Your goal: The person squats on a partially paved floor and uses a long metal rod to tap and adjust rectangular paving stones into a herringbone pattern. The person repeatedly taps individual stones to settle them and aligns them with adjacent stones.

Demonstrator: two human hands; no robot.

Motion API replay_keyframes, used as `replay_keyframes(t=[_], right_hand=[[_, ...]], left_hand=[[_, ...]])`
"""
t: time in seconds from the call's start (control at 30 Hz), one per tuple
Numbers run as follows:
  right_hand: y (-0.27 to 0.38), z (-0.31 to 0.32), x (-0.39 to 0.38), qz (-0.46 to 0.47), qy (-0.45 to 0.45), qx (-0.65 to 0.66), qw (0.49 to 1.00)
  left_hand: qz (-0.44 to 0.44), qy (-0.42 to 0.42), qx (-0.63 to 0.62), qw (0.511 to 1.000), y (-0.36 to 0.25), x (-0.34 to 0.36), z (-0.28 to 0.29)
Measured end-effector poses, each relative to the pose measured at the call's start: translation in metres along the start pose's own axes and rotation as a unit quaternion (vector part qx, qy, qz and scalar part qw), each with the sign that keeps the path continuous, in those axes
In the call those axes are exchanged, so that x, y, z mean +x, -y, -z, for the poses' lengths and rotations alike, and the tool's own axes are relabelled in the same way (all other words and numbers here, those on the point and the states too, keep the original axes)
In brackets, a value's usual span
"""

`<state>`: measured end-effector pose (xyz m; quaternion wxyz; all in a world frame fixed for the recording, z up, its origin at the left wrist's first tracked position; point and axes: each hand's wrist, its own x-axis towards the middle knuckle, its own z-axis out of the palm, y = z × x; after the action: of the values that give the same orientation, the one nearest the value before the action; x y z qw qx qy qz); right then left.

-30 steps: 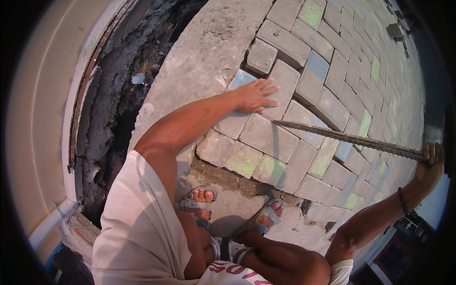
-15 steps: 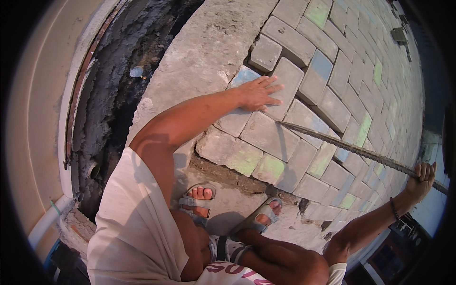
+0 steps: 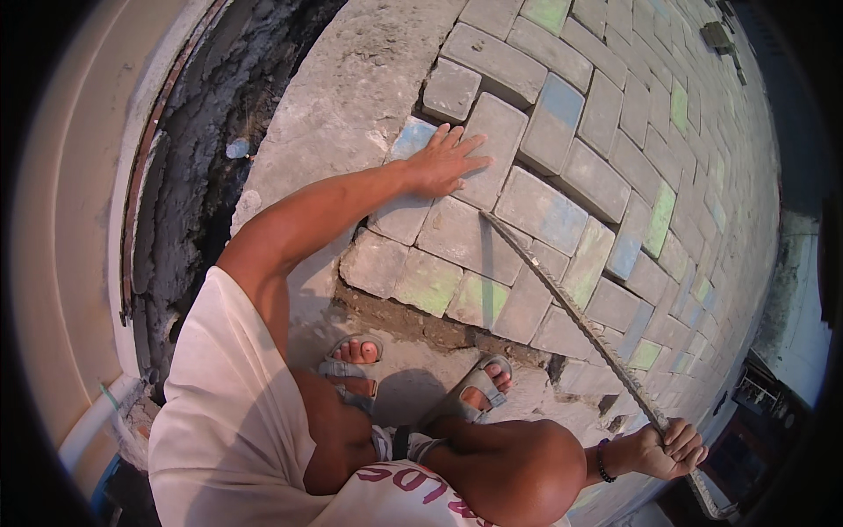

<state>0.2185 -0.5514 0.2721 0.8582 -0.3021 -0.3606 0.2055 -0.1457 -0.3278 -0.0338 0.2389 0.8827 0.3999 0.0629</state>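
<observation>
My left hand lies with fingers spread over a grey paving block, its palm reaching onto the blocks beside it. A blue-patched block shows just above that wrist. My right hand, with a dark beaded bracelet at the wrist, is closed round a ribbed steel bar near its lower right end. The bar slants up to the left, and its far tip meets the paving at a joint close below my left hand. Another block with a blue patch lies right of the tip.
Several blocks stand unevenly, with dark gaps between them. A rough concrete strip borders the paving, then a deep drain channel beside a wall. Broken soil lines the near edge, by my sandalled feet.
My right hand has swung the bar's held end down and to the left, toward my knee. The left hand stays on the same block. The whole view has shifted slightly.
</observation>
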Motion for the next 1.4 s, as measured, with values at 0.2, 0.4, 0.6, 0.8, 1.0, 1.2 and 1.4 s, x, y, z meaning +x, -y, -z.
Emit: replay_keyframes(t=[0.2, 0.4, 0.6, 0.8, 1.0, 1.2, 1.4], right_hand=[[0.023, 0.015, -0.076, 0.035, -0.109, -0.064, 0.991], [-0.036, -0.07, 0.057, -0.04, 0.131, -0.046, 0.989], [-0.129, -0.163, 0.121, -0.006, 0.181, -0.191, 0.965], [-0.018, -0.096, -0.017, -0.062, 0.217, 0.102, 0.969], [0.028, -0.033, -0.093, 0.012, 0.075, -0.021, 0.997], [-0.053, -0.112, 0.048, -0.101, 0.238, 0.012, 0.966], [-0.122, -0.177, 0.091, -0.095, 0.207, -0.07, 0.971]], left_hand=[[0.026, -0.004, -0.027, 0.999, -0.008, 0.01, 0.004], [0.011, -0.026, -0.038, 0.999, -0.001, 0.016, -0.003], [0.004, -0.026, -0.037, 0.999, 0.001, 0.015, -0.003], [0.023, -0.001, -0.02, 1.0, 0.005, 0.0, 0.0], [-0.027, 0.012, 0.014, 0.999, -0.001, -0.016, 0.007], [-0.043, 0.006, 0.024, 0.999, 0.003, -0.009, 0.011], [-0.04, -0.002, 0.046, 0.998, 0.005, -0.013, 0.007]])
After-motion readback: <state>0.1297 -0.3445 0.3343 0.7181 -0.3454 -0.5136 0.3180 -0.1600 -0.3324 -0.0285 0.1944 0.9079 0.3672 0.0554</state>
